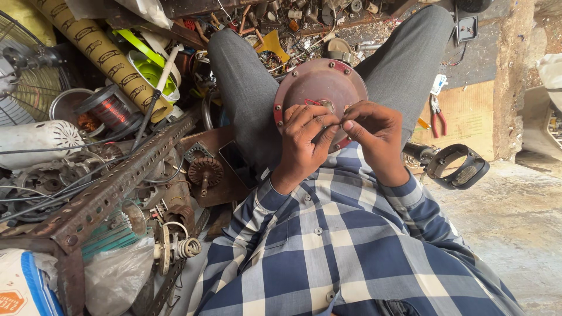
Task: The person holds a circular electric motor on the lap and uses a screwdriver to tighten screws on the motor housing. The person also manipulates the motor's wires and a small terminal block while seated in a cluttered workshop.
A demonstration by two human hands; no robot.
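Observation:
A round brown metal motor housing (319,82) with bolts around its rim rests between my grey-trousered knees. My left hand (303,140) and my right hand (374,131) meet over its near edge. The fingertips of both hands pinch thin wires (328,105) that come out at the housing's centre shaft. Red wire shows just above my left fingers. What lies under my palms is hidden.
A perforated rusty angle-iron frame (117,181) runs along the left, over motor rotors, a copper wire spool (111,108) and a fan guard (23,64). Red-handled pliers (436,114) lie on cardboard at right, near a black ring-shaped casing (459,167). Scrap parts crowd the top.

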